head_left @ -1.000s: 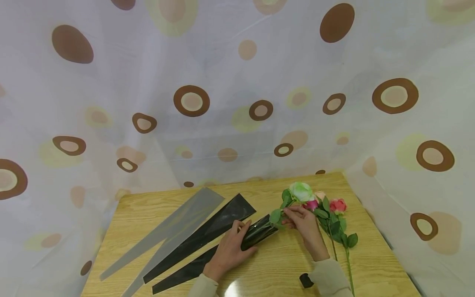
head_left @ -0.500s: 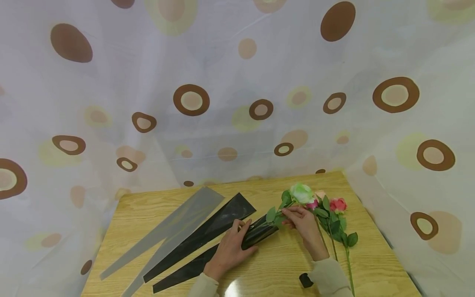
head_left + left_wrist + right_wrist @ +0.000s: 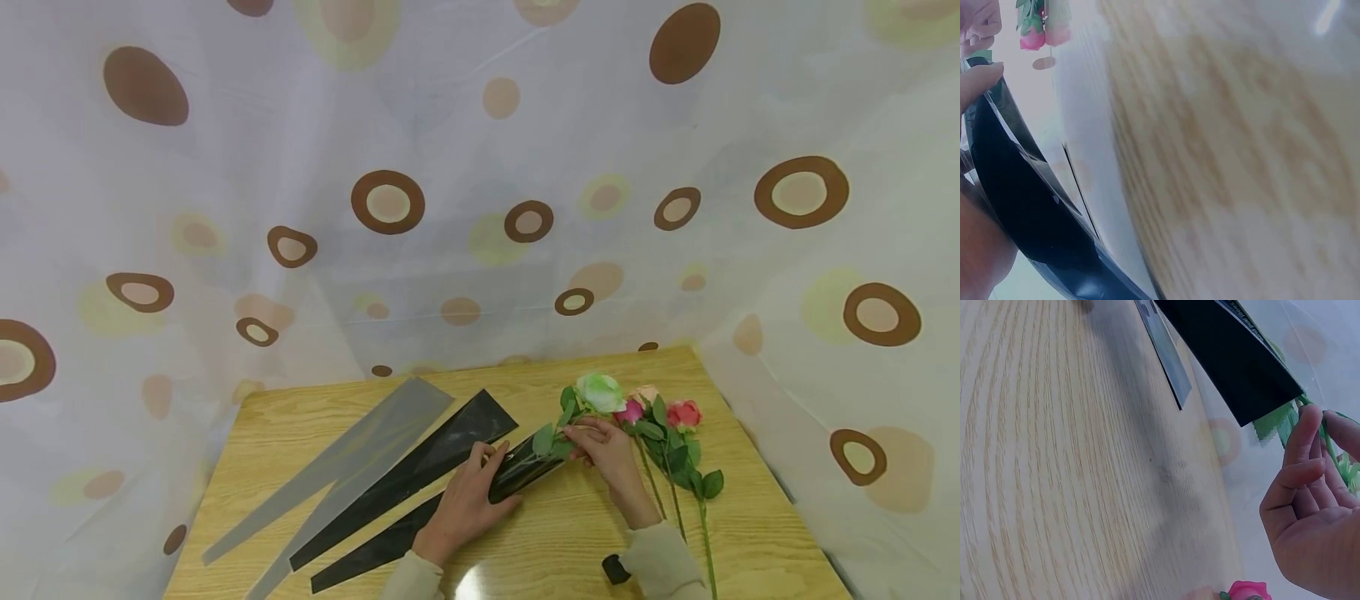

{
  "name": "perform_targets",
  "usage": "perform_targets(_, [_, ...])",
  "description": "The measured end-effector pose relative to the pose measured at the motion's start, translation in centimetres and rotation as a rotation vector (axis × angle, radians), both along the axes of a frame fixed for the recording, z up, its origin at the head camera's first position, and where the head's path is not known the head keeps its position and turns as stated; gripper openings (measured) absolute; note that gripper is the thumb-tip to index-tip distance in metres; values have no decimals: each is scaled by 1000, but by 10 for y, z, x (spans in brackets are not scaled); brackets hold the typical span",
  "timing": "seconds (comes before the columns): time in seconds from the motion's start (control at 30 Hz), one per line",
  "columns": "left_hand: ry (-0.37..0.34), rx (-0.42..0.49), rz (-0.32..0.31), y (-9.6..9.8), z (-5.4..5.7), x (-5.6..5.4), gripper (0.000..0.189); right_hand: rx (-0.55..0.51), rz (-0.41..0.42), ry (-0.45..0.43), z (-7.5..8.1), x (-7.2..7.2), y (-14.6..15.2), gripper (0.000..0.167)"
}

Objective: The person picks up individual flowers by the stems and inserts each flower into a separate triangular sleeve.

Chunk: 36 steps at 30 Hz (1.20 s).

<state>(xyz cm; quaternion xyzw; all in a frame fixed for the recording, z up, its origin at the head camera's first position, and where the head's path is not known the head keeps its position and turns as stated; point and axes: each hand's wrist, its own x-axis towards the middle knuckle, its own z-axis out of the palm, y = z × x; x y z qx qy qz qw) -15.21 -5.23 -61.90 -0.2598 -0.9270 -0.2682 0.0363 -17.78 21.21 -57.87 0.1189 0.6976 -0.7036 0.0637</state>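
Note:
My left hand [image 3: 463, 507] grips a black, glossy flower sleeve [image 3: 517, 477] near its wide end; in the left wrist view the sleeve [image 3: 1013, 169] bulges open under the thumb. At the mouth of that sleeve, my right hand [image 3: 609, 460] pinches the green stem of a pale green-white artificial flower [image 3: 600, 393]. The stem's lower part is hidden in the sleeve. Leaves [image 3: 543, 440] hang at the sleeve's mouth. The right wrist view shows thumb and fingertips of the right hand [image 3: 1310, 519] on the stem, close to the sleeve's edge [image 3: 1241, 369].
Left of the hands, another black sleeve [image 3: 420, 462] and grey sleeves [image 3: 360, 454] lie flat on the wooden table [image 3: 570, 542]. Pink and peach artificial flowers [image 3: 683, 414] with long stems lie at the right. A small black object [image 3: 616, 569] sits beside the right cuff. A patterned curtain [image 3: 465, 267] surrounds the table.
The pale green flower has moved slightly left and down toward the sleeve, its leaves now lower at the mouth. The right hand shifts a little left with it; the left hand stays put.

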Motion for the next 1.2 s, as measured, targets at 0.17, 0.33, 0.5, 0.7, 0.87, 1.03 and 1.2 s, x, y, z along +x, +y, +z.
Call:
perform_targets(0.17, [5,-11,5,1,1,0,81,10,-21,-8,0,0,0,42])
perform_targets(0.33, [-8,-7,8,1,2,0,81,6,-47,12,3,2,-1,38])
perform_targets(0.5, [-1,-2,8,1,2,-1,81,-26,-53,15,3,3,-3,39])
perform_targets(0.7, [-20,7,6,2,1,0,81,-33,-36,15,1,5,-2,43])
perform_targets(0.87, [-19,13,9,2,1,0,80,1,-38,11,0,5,-2,38])
perform_targets(1.03, [-19,18,7,3,-1,0,80,13,-44,3,-2,5,-3,32])
perform_targets(1.2, [-13,30,4,3,-1,0,81,-16,-37,3,-2,8,-5,31])
